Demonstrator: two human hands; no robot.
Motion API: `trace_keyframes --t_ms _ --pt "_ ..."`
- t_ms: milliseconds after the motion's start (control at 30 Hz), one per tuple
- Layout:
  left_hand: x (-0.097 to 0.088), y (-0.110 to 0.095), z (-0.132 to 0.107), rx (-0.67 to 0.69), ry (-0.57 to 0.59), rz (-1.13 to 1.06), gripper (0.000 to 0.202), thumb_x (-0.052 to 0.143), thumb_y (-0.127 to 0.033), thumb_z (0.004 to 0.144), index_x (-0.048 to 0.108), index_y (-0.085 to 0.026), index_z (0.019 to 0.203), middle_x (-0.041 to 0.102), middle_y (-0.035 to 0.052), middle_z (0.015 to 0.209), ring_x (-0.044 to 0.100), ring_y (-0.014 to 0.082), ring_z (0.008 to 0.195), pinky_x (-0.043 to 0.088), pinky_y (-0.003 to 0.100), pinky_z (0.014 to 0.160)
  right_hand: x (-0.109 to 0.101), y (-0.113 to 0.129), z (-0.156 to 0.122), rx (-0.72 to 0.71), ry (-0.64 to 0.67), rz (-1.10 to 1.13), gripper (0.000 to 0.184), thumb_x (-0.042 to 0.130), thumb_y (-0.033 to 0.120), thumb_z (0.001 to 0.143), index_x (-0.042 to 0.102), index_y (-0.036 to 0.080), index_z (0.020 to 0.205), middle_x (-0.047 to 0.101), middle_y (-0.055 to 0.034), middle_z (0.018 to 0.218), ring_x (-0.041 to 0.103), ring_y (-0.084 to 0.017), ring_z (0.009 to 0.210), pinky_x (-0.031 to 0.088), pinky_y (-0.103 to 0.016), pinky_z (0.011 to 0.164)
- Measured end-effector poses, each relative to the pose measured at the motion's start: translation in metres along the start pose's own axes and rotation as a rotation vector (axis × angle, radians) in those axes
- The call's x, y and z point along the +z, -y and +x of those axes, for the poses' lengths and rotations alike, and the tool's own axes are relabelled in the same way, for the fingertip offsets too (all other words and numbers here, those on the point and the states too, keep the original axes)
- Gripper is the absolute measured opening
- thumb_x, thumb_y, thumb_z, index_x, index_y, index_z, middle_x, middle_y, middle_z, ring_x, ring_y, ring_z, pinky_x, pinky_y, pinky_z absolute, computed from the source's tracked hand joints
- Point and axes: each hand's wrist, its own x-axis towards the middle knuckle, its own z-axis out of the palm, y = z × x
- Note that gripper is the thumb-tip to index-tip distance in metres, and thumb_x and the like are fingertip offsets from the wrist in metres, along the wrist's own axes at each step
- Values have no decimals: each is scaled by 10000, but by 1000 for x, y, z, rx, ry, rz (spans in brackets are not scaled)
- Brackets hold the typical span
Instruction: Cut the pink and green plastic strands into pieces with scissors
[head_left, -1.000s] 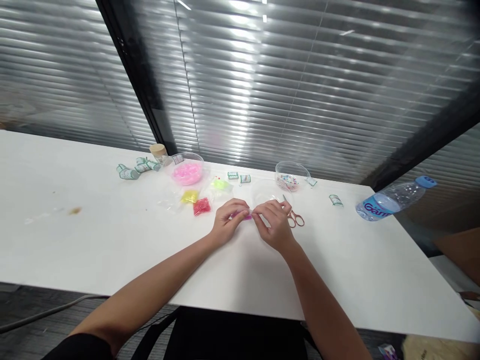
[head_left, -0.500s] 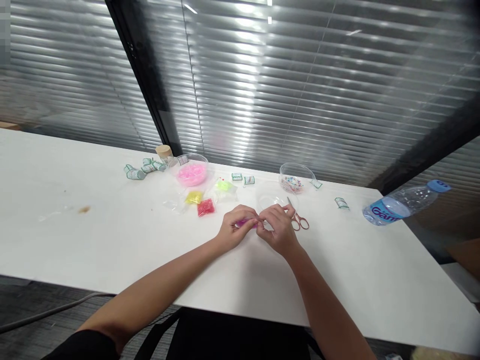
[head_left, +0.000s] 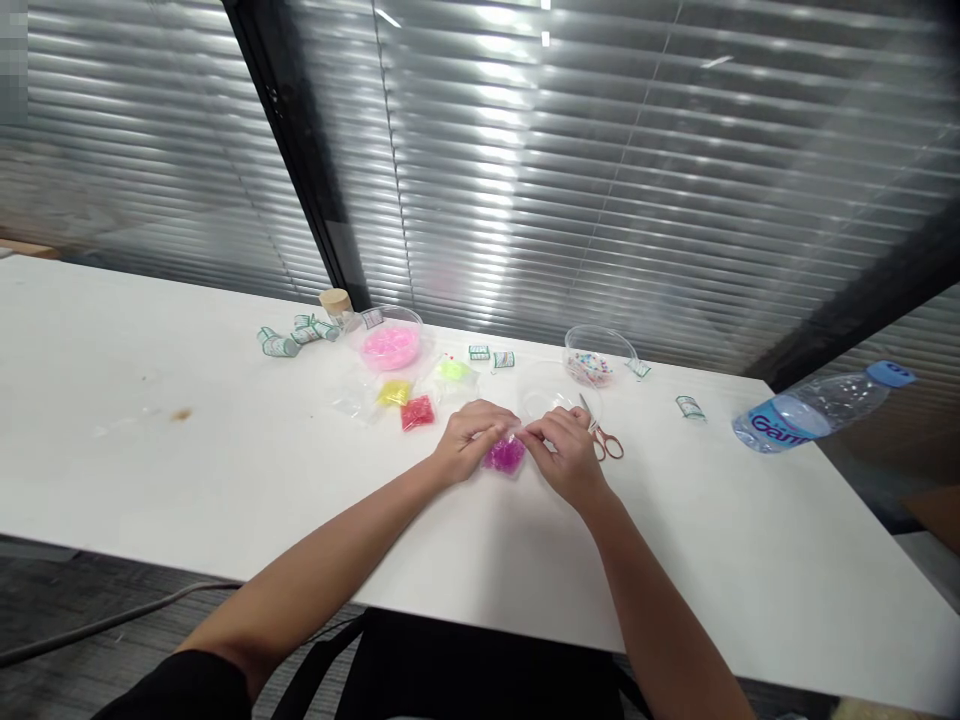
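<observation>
Head view shows the purple bag (head_left: 505,456) at the desk's (head_left: 450,560) near-middle, hanging or lying just below the fingertips of both hands. The left hand (head_left: 475,440) pinches its upper edge, thumb against curled fingers; the right hand (head_left: 561,448) appears to pinch the upper right corner, though the exact contact is too small to tell. The scissors (head_left: 598,431) lie just beside the right hand; the red bag (head_left: 417,413) lies near the left. The purple bag looks light and limp, its clear film probably slick and easily torn, the loose filling likely to shift. The flat upper edge, above the filling, seems the best hold.
</observation>
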Motion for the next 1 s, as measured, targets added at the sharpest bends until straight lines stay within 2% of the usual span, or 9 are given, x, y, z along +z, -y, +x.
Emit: trace_keyframes --t_ms 67,133,200,300,400,567,733,867,1000 --pt "-11 8 4 -13 -36 169 359 411 -351 958 727 -180 975 710 102 1024 636 209 984 479 385 883 0 0 0 -4 3 1 258 541 227 928 562 171 677 550 40 582 481 -105 598 269 -319 772" --pt "-23 15 8 -86 -55 460 321 446 -346 923 725 -190 892 673 101 1127 586 241 1084 429 443 950 0 0 -1 -8 4 -15 247 569 209 907 557 170 664 555 49 573 474 -96 584 265 -332 806" --pt "-32 21 11 -163 41 748 247 511 -333 861 715 -204 808 599 89 1285 481 315 1237 351 542 999 1 0 -2 -20 6 -49 243 578 196 898 555 168 657 555 53 567 467 -91 577 257 -346 838" --pt "-36 24 13 -280 244 968 245 476 -303 856 699 -210 893 480 93 1431 339 360 1363 243 671 1010 3 0 -4 -56 15 -105 239 572 200 900 567 167 663 551 50 569 469 -92 584 255 -355 859" --pt "-34 26 12 -338 313 1028 327 376 -245 889 653 -196 1055 502 118 1407 372 324 1353 201 702 1020 6 2 -4 -89 18 -127 236 578 213 901 579 168 670 558 48 572 479 -90 587 259 -354 862" --pt "-33 28 11 -356 298 1043 412 352 -191 877 556 -159 1233 551 121 1353 409 281 1332 206 657 1060 6 3 -4 -102 15 -142 226 594 214 896 588 167 675 575 49 580 492 -85 590 262 -352 858" --pt "-34 29 11 -347 294 1085 416 357 -185 864 552 -152 1229 510 134 1393 386 269 1349 253 597 1068 7 3 -4 -116 21 -148 227 595 219 896 592 164 676 573 46 579 486 -87 585 265 -344 824" --pt "-32 32 9 -380 259 1137 363 397 -230 862 570 -156 1174 385 141 1492 306 308 1395 285 585 1057 8 5 -4 -116 23 -147 235 582 231 902 597 167 677 577 40 564 476 -89 566 261 -331 772" --pt "-32 37 7 -418 249 1127 444 373 -272 911 457 -151 1330 405 167 1474 320 345 1381 253 626 1055 9 8 -5 -102 49 -149 236 565 253 916 617 175 699 581 33 542 463 -96 544 261 -327 737"
